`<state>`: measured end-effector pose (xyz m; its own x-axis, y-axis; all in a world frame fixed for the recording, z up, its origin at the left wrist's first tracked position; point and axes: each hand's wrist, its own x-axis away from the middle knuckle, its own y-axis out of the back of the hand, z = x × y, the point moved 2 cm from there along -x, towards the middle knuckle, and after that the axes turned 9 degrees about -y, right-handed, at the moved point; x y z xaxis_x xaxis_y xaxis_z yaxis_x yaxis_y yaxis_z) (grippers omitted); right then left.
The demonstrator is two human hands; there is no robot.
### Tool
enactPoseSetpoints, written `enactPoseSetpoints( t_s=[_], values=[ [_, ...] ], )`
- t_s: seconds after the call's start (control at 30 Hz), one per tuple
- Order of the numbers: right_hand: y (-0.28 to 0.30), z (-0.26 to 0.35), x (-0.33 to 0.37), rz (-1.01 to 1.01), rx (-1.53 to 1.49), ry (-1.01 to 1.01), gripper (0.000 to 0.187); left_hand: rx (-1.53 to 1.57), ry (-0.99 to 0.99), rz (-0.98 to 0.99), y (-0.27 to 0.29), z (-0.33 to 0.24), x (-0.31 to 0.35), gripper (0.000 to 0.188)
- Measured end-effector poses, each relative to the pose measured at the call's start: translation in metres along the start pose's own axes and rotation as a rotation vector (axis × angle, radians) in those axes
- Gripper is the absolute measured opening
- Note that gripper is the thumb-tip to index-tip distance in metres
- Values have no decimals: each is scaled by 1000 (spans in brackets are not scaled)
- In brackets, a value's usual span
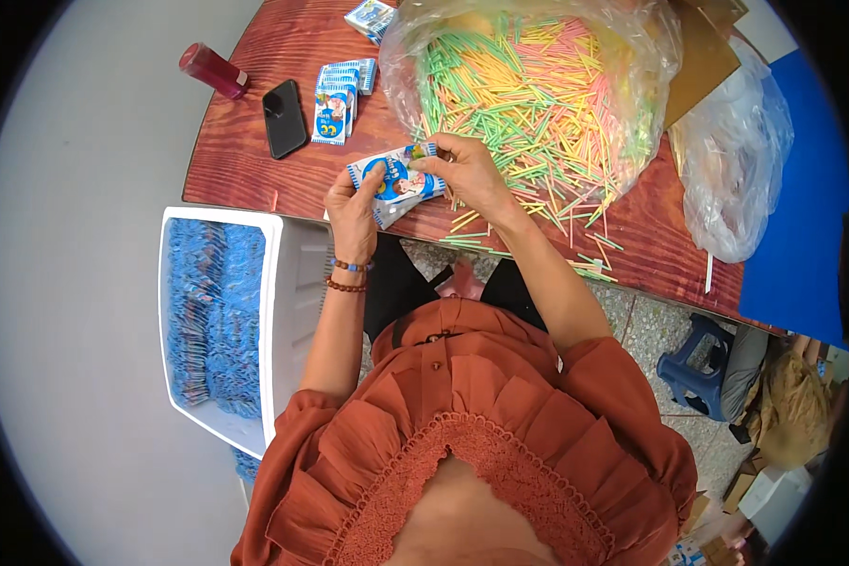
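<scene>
Close to the table's front edge, my left hand [354,209] grips a blue-and-white printed packet [396,181] by its left side, thumb on top. My right hand [472,174] pinches the packet's upper right end, where a bit of green shows by the fingertips; whether that is print or a stick I cannot tell. Beneath it lies another partly hidden silvery packet edge [396,215]. Just beyond my hands, a large clear plastic bag [401,71] lies open, full of thin green, yellow and pink sticks [519,85]. Loose sticks are scattered along the table edge under my right forearm.
A fanned stack of similar packets [333,108], a black phone [284,119] and a red bottle [214,71] lie at the left. Left of my lap stands a white bin [272,321] of blue packets. A crumpled clear bag [734,179] and blue stool [698,368] are at the right.
</scene>
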<state>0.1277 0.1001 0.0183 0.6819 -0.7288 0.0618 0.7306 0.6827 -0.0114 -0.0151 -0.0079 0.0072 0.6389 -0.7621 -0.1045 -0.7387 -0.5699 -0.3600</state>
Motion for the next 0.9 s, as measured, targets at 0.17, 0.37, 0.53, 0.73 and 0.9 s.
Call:
enactPoseSetpoints(
  t_s=[0.17,0.37,0.53,0.73,0.9],
  values=[
    [10,-1,12,-38,-49,-34,13,49,-31,23,-13,11,5,10],
    [41,-4,19,-82,-27,35,16,175,172,13,-34,15,8,17],
    [60,16,36,-53,-24,325,19,246,241,52,-40,18,11,21],
    [51,23,47,-16,376,455,27,215,234,121,-54,12,20,18],
    [52,25,55,110,478,401,29,195,259,56,-55,16,24,13]
  ],
)
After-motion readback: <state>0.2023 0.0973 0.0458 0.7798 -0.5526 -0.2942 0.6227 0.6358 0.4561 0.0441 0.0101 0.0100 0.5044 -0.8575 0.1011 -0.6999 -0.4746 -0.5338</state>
